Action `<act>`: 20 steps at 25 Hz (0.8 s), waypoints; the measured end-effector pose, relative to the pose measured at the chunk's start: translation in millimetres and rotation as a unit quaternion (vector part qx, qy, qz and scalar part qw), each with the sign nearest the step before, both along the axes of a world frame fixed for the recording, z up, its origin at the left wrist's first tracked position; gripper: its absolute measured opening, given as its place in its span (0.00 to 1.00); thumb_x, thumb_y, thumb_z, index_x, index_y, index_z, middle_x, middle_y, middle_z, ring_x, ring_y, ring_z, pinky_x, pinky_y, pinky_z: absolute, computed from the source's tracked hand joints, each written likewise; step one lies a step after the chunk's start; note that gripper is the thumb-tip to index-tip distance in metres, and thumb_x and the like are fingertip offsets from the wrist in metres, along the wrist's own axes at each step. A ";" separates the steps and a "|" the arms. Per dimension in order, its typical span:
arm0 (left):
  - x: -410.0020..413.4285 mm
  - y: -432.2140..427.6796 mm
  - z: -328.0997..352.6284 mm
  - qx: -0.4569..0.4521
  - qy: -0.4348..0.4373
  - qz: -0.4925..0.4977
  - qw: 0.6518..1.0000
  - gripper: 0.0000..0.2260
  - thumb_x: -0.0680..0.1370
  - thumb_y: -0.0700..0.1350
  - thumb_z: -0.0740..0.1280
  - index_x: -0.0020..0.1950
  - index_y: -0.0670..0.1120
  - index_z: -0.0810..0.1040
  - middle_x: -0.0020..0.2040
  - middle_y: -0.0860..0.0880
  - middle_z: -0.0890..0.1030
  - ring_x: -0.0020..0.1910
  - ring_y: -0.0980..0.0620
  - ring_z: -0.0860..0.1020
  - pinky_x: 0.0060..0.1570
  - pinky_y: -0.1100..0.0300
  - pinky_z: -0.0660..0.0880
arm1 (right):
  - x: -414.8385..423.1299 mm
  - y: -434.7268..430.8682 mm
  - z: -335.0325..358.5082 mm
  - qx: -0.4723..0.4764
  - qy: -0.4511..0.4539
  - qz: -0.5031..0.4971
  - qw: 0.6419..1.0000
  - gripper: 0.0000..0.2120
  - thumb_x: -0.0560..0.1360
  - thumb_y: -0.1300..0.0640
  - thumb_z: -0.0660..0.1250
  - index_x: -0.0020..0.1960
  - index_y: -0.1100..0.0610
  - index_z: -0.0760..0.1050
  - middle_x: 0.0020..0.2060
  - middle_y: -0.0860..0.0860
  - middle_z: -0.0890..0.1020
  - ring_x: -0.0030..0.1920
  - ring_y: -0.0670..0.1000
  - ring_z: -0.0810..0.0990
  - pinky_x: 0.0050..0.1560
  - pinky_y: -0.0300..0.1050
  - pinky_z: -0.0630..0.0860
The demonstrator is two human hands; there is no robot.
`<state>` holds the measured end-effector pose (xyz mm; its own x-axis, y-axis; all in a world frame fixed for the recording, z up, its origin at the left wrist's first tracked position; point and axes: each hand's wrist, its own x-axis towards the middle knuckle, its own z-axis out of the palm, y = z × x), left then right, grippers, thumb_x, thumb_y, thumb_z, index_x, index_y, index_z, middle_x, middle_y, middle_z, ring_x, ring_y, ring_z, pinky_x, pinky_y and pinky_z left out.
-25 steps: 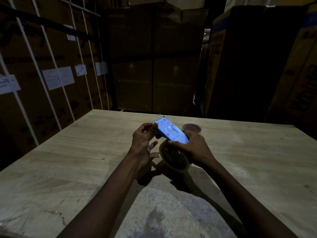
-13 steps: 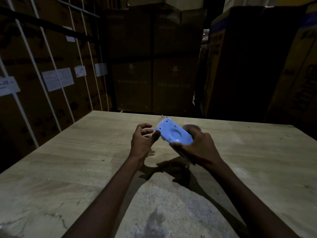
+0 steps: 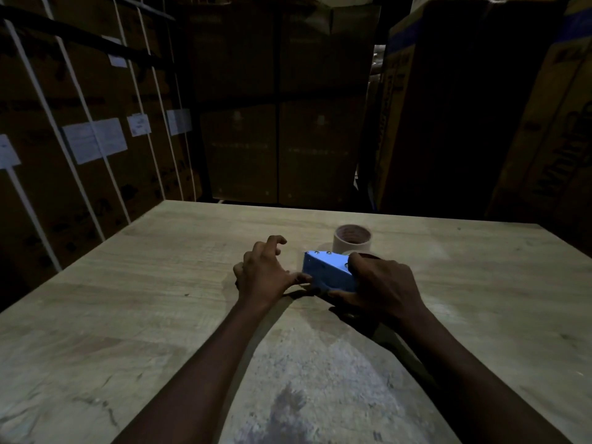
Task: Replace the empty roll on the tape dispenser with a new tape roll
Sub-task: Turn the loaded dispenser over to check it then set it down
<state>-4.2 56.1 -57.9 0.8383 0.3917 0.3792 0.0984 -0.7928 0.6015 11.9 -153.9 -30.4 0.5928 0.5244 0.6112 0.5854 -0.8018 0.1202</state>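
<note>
I hold the blue tape dispenser [image 3: 328, 272] low over the wooden table, its flat metal side with small rivets turned up and toward me. Just behind it the bare cardboard core [image 3: 352, 241] stands upright on the table, pale and hollow.

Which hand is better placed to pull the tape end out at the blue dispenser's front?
Left. The left hand has its fingers at the front end of the blue dispenser, where the tape would come out. The right hand is occupied with its grip on the dispenser body.
</note>
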 end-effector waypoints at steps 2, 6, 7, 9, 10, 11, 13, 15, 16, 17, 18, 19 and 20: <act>1.1 0.7 -1.8 0.022 0.005 0.000 1.000 0.39 0.57 0.65 0.76 0.64 0.57 0.68 0.58 0.51 0.76 0.58 0.47 0.74 0.54 0.49 0.67 | -2.2 1.3 -1.3 -0.005 0.009 -0.005 1.000 0.24 0.58 0.33 0.69 0.37 0.52 0.67 0.30 0.49 0.81 0.26 0.54 0.78 0.25 0.40 0.58; 2.2 -0.4 -2.2 0.062 0.012 -0.001 0.998 0.39 0.58 0.65 0.75 0.65 0.57 0.68 0.59 0.50 0.77 0.59 0.47 0.74 0.53 0.49 0.67 | -4.9 0.3 -5.5 0.000 0.028 0.008 1.000 0.22 0.57 0.37 0.70 0.39 0.51 0.67 0.34 0.49 0.82 0.32 0.54 0.80 0.27 0.41 0.61; 3.1 0.1 -3.1 0.064 0.010 -0.002 0.998 0.39 0.58 0.65 0.75 0.65 0.57 0.68 0.59 0.50 0.77 0.59 0.47 0.74 0.54 0.49 0.68 | -4.2 0.5 -6.3 0.001 0.032 0.016 0.999 0.22 0.58 0.37 0.70 0.39 0.51 0.66 0.35 0.49 0.82 0.34 0.54 0.80 0.28 0.41 0.61; 4.3 1.4 -5.8 0.063 0.011 -0.007 0.998 0.38 0.59 0.65 0.75 0.65 0.57 0.67 0.59 0.50 0.76 0.59 0.46 0.74 0.54 0.48 0.68 | -1.1 0.6 -7.6 0.000 0.041 0.023 0.999 0.21 0.60 0.37 0.68 0.40 0.51 0.65 0.37 0.49 0.82 0.36 0.54 0.80 0.29 0.42 0.62; 4.0 1.3 -6.7 0.059 0.017 -0.011 0.998 0.38 0.59 0.65 0.75 0.65 0.58 0.66 0.59 0.50 0.76 0.59 0.46 0.74 0.54 0.48 0.68 | 0.8 0.7 -8.4 -0.005 0.049 0.026 0.998 0.21 0.61 0.37 0.68 0.41 0.51 0.65 0.38 0.49 0.82 0.37 0.55 0.80 0.29 0.43 0.62; 4.9 1.6 -7.7 0.052 0.023 -0.014 0.998 0.38 0.59 0.65 0.75 0.66 0.58 0.66 0.60 0.50 0.76 0.59 0.46 0.73 0.55 0.48 0.67 | 2.4 0.6 -8.4 -0.010 0.056 0.030 0.998 0.21 0.62 0.37 0.67 0.43 0.52 0.66 0.40 0.49 0.82 0.39 0.55 0.80 0.30 0.43 0.63; 5.9 2.7 -7.5 0.031 0.039 -0.025 0.998 0.39 0.60 0.65 0.75 0.66 0.59 0.64 0.61 0.50 0.75 0.61 0.46 0.72 0.56 0.47 0.67 | 4.3 0.6 -8.2 -0.016 0.072 0.036 0.997 0.21 0.64 0.37 0.66 0.46 0.53 0.68 0.42 0.50 0.82 0.41 0.56 0.81 0.31 0.44 0.63; 4.7 3.8 -5.1 0.010 0.036 -0.045 0.998 0.38 0.62 0.62 0.74 0.67 0.60 0.63 0.63 0.50 0.74 0.63 0.46 0.72 0.58 0.46 0.66 | 5.6 0.5 -5.3 -0.010 0.093 0.031 0.995 0.20 0.67 0.38 0.65 0.44 0.53 0.68 0.41 0.50 0.82 0.39 0.56 0.80 0.32 0.44 0.64; 3.2 3.5 -3.5 0.001 0.027 -0.060 0.998 0.36 0.64 0.61 0.73 0.68 0.61 0.62 0.64 0.51 0.73 0.64 0.46 0.71 0.59 0.46 0.65 | 6.3 0.5 -2.8 0.004 0.106 0.030 0.994 0.18 0.68 0.38 0.64 0.42 0.53 0.68 0.38 0.51 0.82 0.37 0.56 0.79 0.31 0.44 0.63; 2.2 3.1 -3.1 -0.001 0.010 -0.078 0.997 0.34 0.66 0.60 0.71 0.69 0.61 0.62 0.66 0.51 0.72 0.65 0.47 0.70 0.60 0.46 0.65 | 7.4 0.2 -1.0 0.032 0.111 0.033 0.993 0.17 0.68 0.39 0.63 0.40 0.53 0.68 0.35 0.53 0.81 0.34 0.57 0.78 0.31 0.44 0.63; -0.1 1.0 -1.6 0.005 -0.002 -0.093 0.996 0.33 0.69 0.59 0.69 0.71 0.61 0.61 0.68 0.50 0.71 0.67 0.47 0.69 0.61 0.46 0.64 | 8.8 -0.7 -0.1 0.072 0.106 0.041 0.991 0.16 0.69 0.40 0.62 0.38 0.53 0.68 0.32 0.54 0.81 0.32 0.57 0.78 0.31 0.44 0.64; -1.2 -1.0 -2.0 0.024 -0.012 -0.101 0.995 0.32 0.71 0.58 0.67 0.73 0.61 0.59 0.71 0.50 0.69 0.70 0.47 0.66 0.64 0.45 0.63 | 11.3 -2.9 0.9 0.124 0.080 0.049 0.988 0.15 0.69 0.43 0.62 0.38 0.55 0.70 0.31 0.55 0.81 0.31 0.58 0.78 0.30 0.44 0.67; -2.1 -3.2 -0.8 0.050 -0.014 -0.098 0.994 0.33 0.73 0.59 0.65 0.75 0.61 0.56 0.75 0.49 0.64 0.74 0.46 0.61 0.68 0.44 0.60 | 14.7 -6.2 2.9 0.173 0.046 0.052 0.983 0.13 0.69 0.46 0.63 0.39 0.57 0.73 0.33 0.56 0.82 0.33 0.59 0.79 0.32 0.46 0.70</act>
<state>-6.3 52.9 -58.7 0.8832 0.1805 0.4328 -0.0799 -0.8515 0.5182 26.6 -160.1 -27.5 0.6076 0.3554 0.7103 0.6618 -0.7210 -0.2054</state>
